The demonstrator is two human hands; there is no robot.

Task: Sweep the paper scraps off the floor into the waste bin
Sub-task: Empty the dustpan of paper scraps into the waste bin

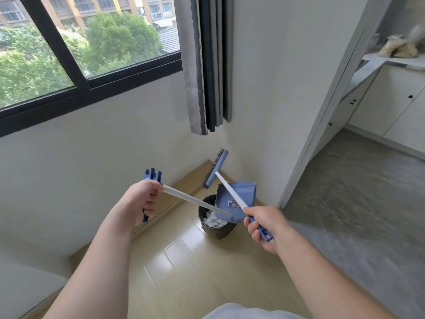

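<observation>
**Dustpan tipped over the bin, broom raised beside it**

The left hand [147,199] is closed around the blue grip at the top of the dustpan's white pole, whose blue clip end sticks up above the fist. From that hand the pole slants down and to the right to the blue dustpan [239,199], which hangs tilted over the waste bin [213,229], its lower edge at the bin's rim.

The right hand [264,224] is wrapped around the blue end of the broom handle; the loop at the tip pokes out below the fingers. From this hand the white handle runs up and away to the left, crossing in front of the dustpan, to the blue broom head [215,169], which is lifted off the floor [184,261] near the wall corner, beyond both hands.

The dark bin stands on the pale wooden floor between and ahead of the two hands. White paper scraps [215,221] lie inside it.
</observation>
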